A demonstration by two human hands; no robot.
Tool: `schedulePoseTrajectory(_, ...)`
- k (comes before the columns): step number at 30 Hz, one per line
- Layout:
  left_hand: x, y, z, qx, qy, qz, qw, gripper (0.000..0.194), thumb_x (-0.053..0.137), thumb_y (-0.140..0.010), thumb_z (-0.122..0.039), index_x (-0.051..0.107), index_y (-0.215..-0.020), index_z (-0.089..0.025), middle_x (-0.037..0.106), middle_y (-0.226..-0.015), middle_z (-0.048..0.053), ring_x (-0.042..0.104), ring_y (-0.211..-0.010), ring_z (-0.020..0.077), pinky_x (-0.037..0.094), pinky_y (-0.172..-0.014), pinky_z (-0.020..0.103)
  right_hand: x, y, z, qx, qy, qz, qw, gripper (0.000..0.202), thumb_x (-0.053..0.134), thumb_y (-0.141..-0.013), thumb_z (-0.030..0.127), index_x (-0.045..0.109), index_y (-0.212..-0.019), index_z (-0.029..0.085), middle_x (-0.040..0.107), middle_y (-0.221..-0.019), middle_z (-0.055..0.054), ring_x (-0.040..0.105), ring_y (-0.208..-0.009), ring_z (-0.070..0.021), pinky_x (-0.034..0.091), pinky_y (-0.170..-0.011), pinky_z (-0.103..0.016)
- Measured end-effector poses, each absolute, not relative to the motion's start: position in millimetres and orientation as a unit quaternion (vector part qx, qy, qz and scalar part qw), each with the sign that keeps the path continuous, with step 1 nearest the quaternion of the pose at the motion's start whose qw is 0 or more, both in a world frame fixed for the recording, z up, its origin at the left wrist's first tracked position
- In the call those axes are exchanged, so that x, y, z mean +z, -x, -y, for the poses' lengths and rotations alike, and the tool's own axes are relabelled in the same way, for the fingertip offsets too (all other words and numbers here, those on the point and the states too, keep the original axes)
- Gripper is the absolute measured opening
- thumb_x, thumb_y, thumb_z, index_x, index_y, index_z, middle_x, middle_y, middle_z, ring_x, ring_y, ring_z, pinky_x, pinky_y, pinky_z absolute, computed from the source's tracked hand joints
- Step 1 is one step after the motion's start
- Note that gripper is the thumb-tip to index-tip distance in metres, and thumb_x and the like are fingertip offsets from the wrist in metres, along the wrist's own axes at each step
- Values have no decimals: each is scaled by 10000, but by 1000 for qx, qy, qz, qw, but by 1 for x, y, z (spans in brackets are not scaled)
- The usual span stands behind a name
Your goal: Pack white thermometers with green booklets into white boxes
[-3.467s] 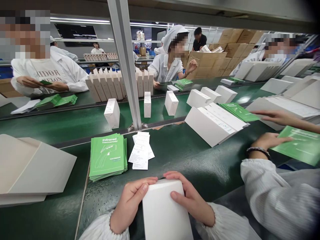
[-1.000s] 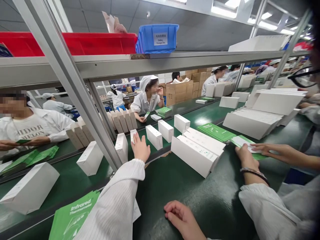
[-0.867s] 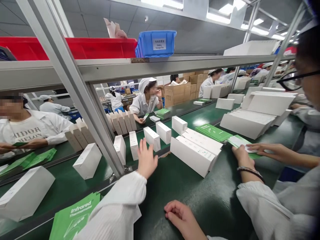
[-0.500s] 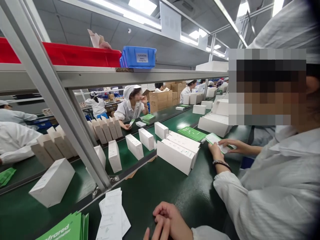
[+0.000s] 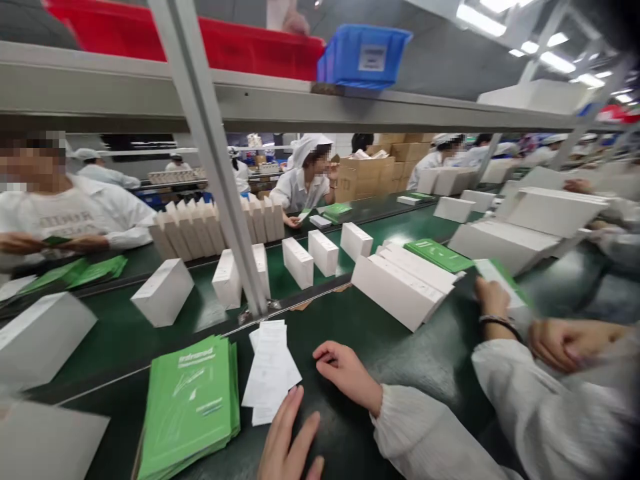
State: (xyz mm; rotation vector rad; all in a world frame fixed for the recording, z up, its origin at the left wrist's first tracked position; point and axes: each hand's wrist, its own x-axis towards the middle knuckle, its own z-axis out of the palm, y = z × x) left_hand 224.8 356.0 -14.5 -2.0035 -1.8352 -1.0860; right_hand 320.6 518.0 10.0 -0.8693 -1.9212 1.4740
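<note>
My left hand [image 5: 290,437] reaches in at the bottom with its fingers spread and nothing in them. Its fingertips are at the lower right edge of a loose pile of folded white leaflets [image 5: 270,373]; whether they touch is unclear. Left of that pile lies a stack of green printed booklets [image 5: 190,407]. My right hand [image 5: 350,377] hovers over or rests on the dark green work surface [image 5: 325,307], fingers loosely bent, thumb and forefinger apart, holding nothing I can see.
White boxes [image 5: 298,262] stand along the belt behind a metal upright [image 5: 215,153]. At right, a co-worker's hands [image 5: 493,300] hold a green-and-white booklet beside white boxes [image 5: 405,283] and green booklets [image 5: 437,255]. Red [image 5: 250,50] and blue bins [image 5: 365,57] sit on the shelf overhead.
The view has swung left and down, bringing the whole booklet stack into sight. My hands, close together before, are now apart, the left near the leaflets.
</note>
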Motion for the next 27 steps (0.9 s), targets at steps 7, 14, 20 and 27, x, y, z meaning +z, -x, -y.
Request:
schedulePoseTrajectory(7, 48, -158, -323, -372, 525, 740, 196, 375, 507, -767, -145, 471, -1137, -193, 400, -1296, 108, 368, -1194, 259, 352, -957, 389, 17, -265, -529, 384, 246, 852, 258, 246, 533, -692, 134, 559, -936, 155, 561, -957, -64, 510, -904, -179, 411, -816, -311)
schedulePoseTrajectory(14, 59, -98, -310, -204, 386, 885, 162, 485, 424, -785, -446, 494, -1111, -95, 470, -1157, 147, 424, -1020, 286, 381, -863, 408, 19, -226, -535, 266, 213, 926, 163, 498, 645, -649, 248, 506, -1117, 152, 504, -1137, -85, 402, -1041, -251, 355, -875, -353)
schedulePoseTrajectory(20, 75, -95, -309, -71, 381, 915, 111, 497, 329, -812, -445, 493, -1124, -95, 501, -990, 120, 516, -858, 264, 422, -679, 360, 26, -222, -537, 222, 236, 939, 116, 589, 665, -623, 290, 479, -1170, 180, 509, -1113, -76, 405, -1004, -254, 345, -833, -356)
schedulePoseTrajectory(27, 84, -89, -317, -135, 366, 921, 11, 508, 422, -761, -403, 431, -1177, -112, 518, -934, 109, 562, -819, 281, 411, -616, 355, 30, -219, -535, 203, 268, 933, 125, 754, 689, -568, 291, 382, -1254, 238, 460, -1113, -80, 388, -1029, -259, 328, -848, -368)
